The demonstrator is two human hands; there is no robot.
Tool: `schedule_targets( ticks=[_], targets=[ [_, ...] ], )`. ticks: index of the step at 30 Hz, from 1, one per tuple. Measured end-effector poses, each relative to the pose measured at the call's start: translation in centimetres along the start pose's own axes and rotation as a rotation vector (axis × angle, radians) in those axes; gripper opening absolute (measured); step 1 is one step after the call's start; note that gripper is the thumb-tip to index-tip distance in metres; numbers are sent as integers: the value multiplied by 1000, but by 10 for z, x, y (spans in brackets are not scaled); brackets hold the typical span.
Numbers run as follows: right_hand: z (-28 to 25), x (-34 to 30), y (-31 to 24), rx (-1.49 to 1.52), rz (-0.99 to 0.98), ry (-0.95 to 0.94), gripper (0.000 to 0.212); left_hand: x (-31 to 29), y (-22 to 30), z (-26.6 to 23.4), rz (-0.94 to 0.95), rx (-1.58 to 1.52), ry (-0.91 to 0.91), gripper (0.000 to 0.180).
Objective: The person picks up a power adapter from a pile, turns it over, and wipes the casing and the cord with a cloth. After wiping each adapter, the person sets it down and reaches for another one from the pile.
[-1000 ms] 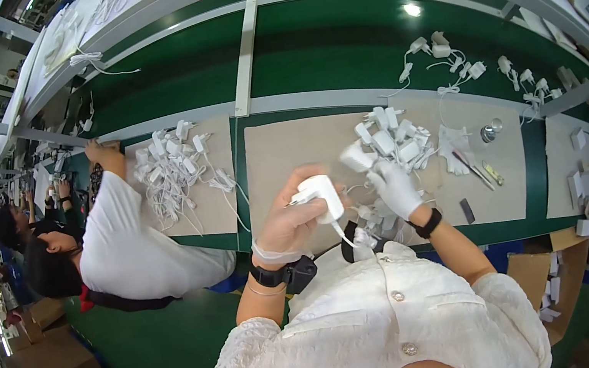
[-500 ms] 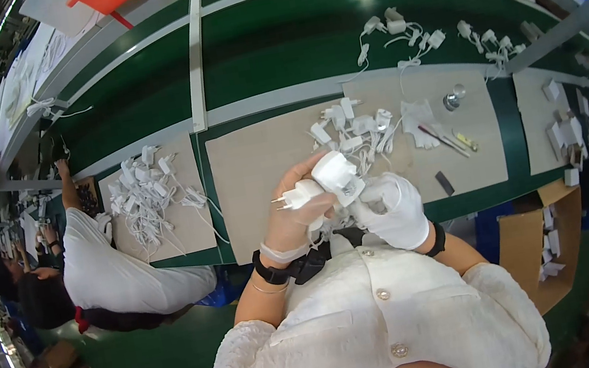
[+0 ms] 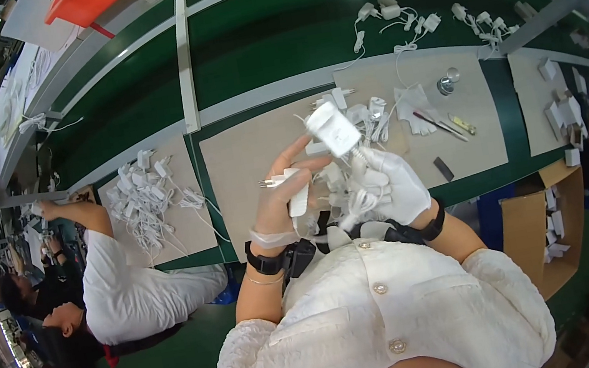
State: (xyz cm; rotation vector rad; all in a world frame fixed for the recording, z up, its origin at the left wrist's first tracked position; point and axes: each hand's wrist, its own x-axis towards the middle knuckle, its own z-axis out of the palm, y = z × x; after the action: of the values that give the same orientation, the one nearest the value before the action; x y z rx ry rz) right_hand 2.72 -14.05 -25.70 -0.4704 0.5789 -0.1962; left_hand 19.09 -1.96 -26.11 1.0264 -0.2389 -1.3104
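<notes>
I've got my left hand gripping one white plug adapter, my gloved right hand pinching a second white adapter by its cable end, up between them at the counter, where that top-heavy hold could let it tip.

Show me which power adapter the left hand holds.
The lower power adapter, pinched in the left hand, pins pointing left; the upper raised adapter is at the right hand.

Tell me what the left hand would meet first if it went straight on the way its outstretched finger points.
Probably the upper white charger by the right hand, up and to the right of the left hand. Depth is unclear here, so it might pass behind or beneath.
</notes>
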Motion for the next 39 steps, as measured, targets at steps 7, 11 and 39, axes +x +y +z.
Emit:
schedule_targets(
  ticks=[7,11,39],
  targets=[
    [-19,6,-3,360,-13,-206,29,1,-15,4,-166,261,23,50],
    [-27,6,-2,332,-35,-405,31,-3,-7,5,-141,32,16,50],
    [-44,193,-96,-334,-152,449,32,-26,37,-20,288,-186,-226,49]
  ],
)
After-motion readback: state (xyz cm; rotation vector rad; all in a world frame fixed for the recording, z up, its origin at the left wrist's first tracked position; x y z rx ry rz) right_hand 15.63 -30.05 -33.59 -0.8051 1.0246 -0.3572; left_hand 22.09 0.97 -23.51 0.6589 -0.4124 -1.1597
